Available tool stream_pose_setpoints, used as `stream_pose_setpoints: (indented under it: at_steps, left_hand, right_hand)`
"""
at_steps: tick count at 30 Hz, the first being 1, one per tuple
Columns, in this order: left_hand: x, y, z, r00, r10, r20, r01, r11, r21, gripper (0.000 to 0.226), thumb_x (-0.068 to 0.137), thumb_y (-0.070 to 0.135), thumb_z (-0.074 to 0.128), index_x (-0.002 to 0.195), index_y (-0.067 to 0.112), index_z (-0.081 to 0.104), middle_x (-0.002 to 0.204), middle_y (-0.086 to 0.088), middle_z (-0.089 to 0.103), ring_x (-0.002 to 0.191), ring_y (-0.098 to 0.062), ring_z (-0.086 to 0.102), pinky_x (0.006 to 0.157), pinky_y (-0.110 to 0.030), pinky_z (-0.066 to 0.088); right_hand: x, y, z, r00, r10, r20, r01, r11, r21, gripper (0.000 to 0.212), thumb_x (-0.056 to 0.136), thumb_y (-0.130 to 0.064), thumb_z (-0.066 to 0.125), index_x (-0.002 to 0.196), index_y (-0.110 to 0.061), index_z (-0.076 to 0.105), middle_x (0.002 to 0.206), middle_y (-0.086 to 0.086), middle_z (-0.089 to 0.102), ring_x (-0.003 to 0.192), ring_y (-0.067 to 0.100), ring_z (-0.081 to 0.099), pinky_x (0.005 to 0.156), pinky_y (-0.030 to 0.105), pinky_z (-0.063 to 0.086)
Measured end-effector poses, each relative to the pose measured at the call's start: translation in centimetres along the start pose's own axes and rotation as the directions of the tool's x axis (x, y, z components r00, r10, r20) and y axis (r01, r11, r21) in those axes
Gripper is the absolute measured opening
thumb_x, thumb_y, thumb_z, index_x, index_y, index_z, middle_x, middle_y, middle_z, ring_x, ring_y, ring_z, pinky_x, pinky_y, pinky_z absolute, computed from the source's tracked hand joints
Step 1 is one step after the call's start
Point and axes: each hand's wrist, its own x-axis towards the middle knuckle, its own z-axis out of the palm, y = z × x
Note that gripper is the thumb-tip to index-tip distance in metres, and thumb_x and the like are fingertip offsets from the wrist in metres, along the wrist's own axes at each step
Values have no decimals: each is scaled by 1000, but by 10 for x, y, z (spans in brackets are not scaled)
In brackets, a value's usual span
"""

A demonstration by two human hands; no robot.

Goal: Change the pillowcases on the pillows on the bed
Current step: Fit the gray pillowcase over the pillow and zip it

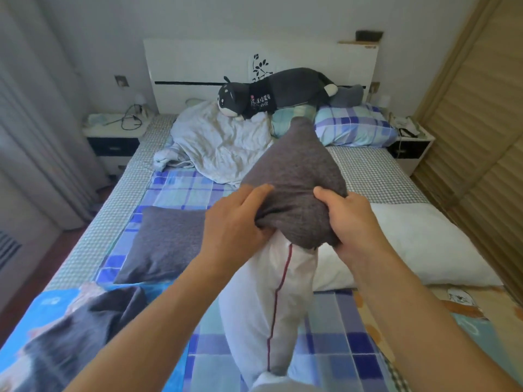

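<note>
So in the middle of the frame both hands are on the grey pillowcase (294, 176), which is pulled partway over a white pillow (268, 301) with a dark red stripe. The far half of the pillow is covered, the near half sticks out bare toward the bottom of the frame. The left hand (235, 222) has its fingers bunched into the cloth on the left of the open edge, and the right hand (348, 219) is clamped on the right of that edge, thumb on top.

Going left to right: lower left there's a blue printed cloth (56, 321) with something dark lying on it. Just above that, a second grey pillow (164, 241) lies flat on the plaid sheet (181, 188), left of the left hand. Behind it, a crumpled pale blanket (218, 142). Up top in the centre a grey plush dog (277, 91) lies against the headboard (198, 66). To its right is a plaid pillow (353, 125). Right of the right hand, a bare white pillow (418, 244) lies on the bed, partly hidden by the arm.
</note>
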Motion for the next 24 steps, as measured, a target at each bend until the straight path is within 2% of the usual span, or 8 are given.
stream_pose_setpoints:
  at_steps: [2, 6, 10, 12, 14, 16, 18, 24]
  left_hand:
    - [15, 3, 3, 998, 61, -25, -56, 983, 174, 37, 77, 13, 56, 111, 13, 70, 87, -4, 64, 66, -32, 59, 50, -38, 44]
    - [-29, -47, 26, 988, -155, 22, 137, 923, 360, 45, 66, 1, 54, 108, 10, 65, 104, -11, 61, 78, -36, 57, 56, -40, 41]
    - [-168, -86, 51, 860, -290, 420, 38, 857, 515, 37, 69, 14, 52, 103, 14, 67, 106, -12, 59, 86, -38, 57, 65, -45, 45]
    - [-228, -56, 69, 655, -212, 726, -116, 921, 373, 36, 68, 16, 58, 103, 19, 65, 108, -9, 54, 82, -35, 59, 63, -43, 48]
    - [-272, -15, 85, 267, -98, 959, -118, 984, 134, 32, 77, 18, 54, 107, 24, 63, 114, -7, 51, 93, -34, 65, 71, -41, 52]
    - [-303, 6, 93, -69, -117, 991, 28, 992, 119, 38, 92, 36, 46, 126, 28, 61, 130, -9, 56, 118, -34, 61, 93, -42, 49]
    - [-324, 5, 88, -243, -169, 955, 195, 956, 218, 47, 92, 52, 48, 136, 36, 57, 145, -3, 54, 132, -30, 53, 109, -39, 40]
    - [-353, -75, 51, -123, -507, 853, 555, 677, 483, 35, 100, 27, 53, 134, 21, 59, 131, -6, 60, 116, -22, 58, 96, -25, 42]
  right_hand:
    - [4, 6, -18, 1000, 11, 10, -11, 1000, -3, 3, 93, -16, 68, 94, -14, 70, 98, 7, 74, 89, 24, 73, 73, 36, 61]
    - [20, 51, -89, 986, 80, -147, -85, 996, -24, 6, 94, -15, 66, 89, -14, 67, 92, 7, 73, 83, 23, 72, 71, 35, 59]
    - [22, 171, -200, 885, 361, -294, -414, 899, -142, 13, 96, -17, 66, 103, -7, 70, 90, 11, 77, 76, 28, 74, 64, 44, 62]
    - [15, 250, -247, 746, 490, -452, -654, 668, -355, 30, 97, -22, 63, 119, -1, 68, 110, 21, 71, 92, 36, 70, 86, 50, 57]
    - [-7, 298, -267, 721, 456, -522, -679, 315, -663, 41, 100, -32, 55, 129, -5, 62, 129, 23, 62, 111, 37, 62, 92, 38, 50]
    - [-26, 306, -246, 770, 416, -484, -564, 89, -821, 49, 95, -32, 56, 139, -12, 51, 137, 21, 53, 120, 39, 56, 93, 38, 48]
    - [-29, 300, -205, 897, 324, -300, -349, 102, -932, 54, 91, -23, 57, 143, -15, 46, 140, 19, 48, 125, 39, 52, 102, 40, 45]
    - [-5, 290, -88, 859, 372, 350, 268, 256, -929, 38, 99, -19, 50, 136, -17, 57, 146, 1, 40, 132, 25, 41, 111, 34, 36]
